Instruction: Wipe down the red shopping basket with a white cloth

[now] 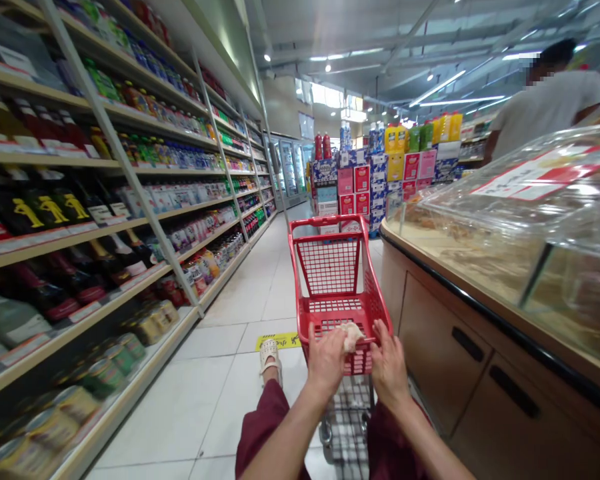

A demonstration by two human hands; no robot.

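A red plastic shopping cart (pixel 329 265) stands in front of me, its basket facing me. My left hand (pixel 326 359) is at the near rim, fingers curled round a crumpled off-white cloth or tissue (pixel 351 337). The cloth lies against the rim. At the near right corner, my right hand (pixel 389 365) holds the cart's edge, its fingers over the rim. The basket's visible floor is bare red mesh. Below it, the lower metal rack (pixel 350 427) shows between my legs.
Shelves of bottles and cans (pixel 180 217) line the left side. A wooden counter (pixel 443 353) with clear covers (pixel 545 180) runs along the right, close to the cart. Stacked drink boxes (pixel 363 180) stand ahead. A person in a white shirt (pixel 545 110) is beyond the counter. White floor tiles (pixel 190 393) lie left.
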